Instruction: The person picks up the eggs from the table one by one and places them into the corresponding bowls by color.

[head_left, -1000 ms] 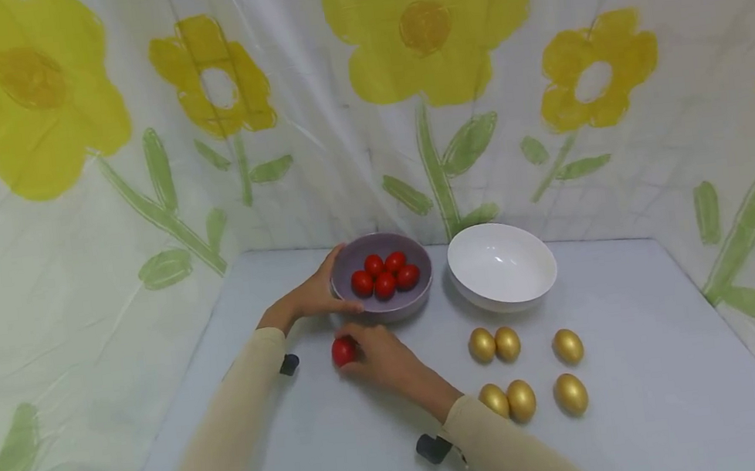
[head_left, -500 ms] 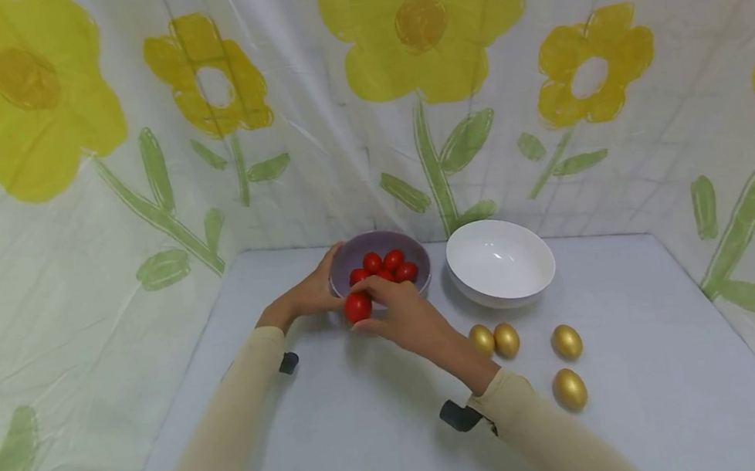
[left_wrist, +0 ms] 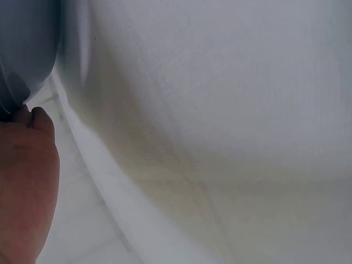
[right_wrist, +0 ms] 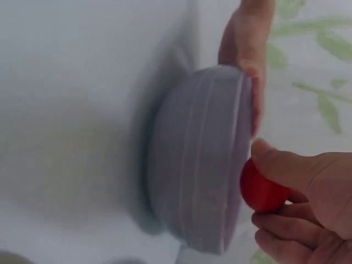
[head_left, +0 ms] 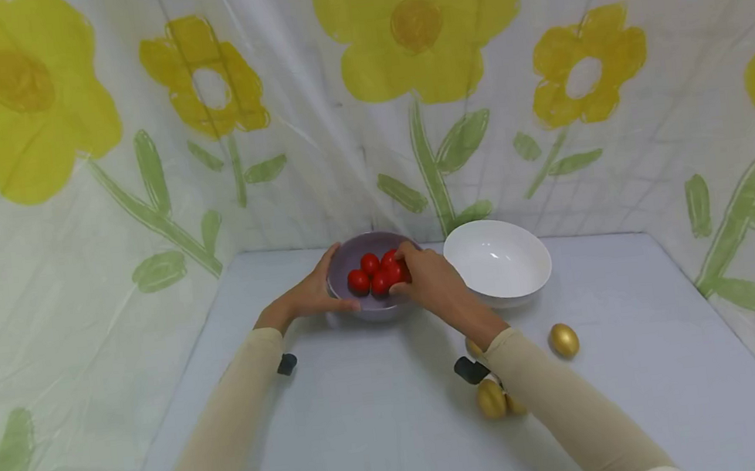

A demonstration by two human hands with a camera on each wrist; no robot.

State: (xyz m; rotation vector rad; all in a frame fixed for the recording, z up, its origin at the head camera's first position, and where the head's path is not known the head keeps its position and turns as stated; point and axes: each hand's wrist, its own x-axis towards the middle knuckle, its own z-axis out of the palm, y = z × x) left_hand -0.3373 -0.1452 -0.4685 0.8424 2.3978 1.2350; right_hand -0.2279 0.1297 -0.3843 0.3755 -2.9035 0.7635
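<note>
The red egg (right_wrist: 264, 190) is at the mouth of the purple bowl (right_wrist: 184, 159), just inside the rim as seen from the head; whether it touches the bowl or its contents cannot be determined. The right hand (head_left: 433, 280) has it pinched, thumb on one side and fingers on the other, as the right wrist view confirms. Other red eggs (head_left: 358, 282) lie in the bowl, clustered together; the right hand obscures part of the group, so no full count is given. The left hand (head_left: 314, 293) is clamped on the bowl at its left side, thumb along the near rim, the remaining fingers round the outer wall. The bowl stands upright on the desk (head_left: 357, 424), near its far edge. Just to its right stands a white bowl (head_left: 497, 257), upright, its near left side partly behind the right hand and wrist. Nearer the person, gold eggs (head_left: 563, 340) lie on the desk: one in full view right of the forearm, others partly covered by the right sleeve (head_left: 572, 407) and the black device (head_left: 471, 370) at that wrist. The left sleeve (head_left: 224, 424) is likewise beige. Behind the desk hangs a pale sheet (head_left: 313, 157) with yellow flowers and green leaves.
</note>
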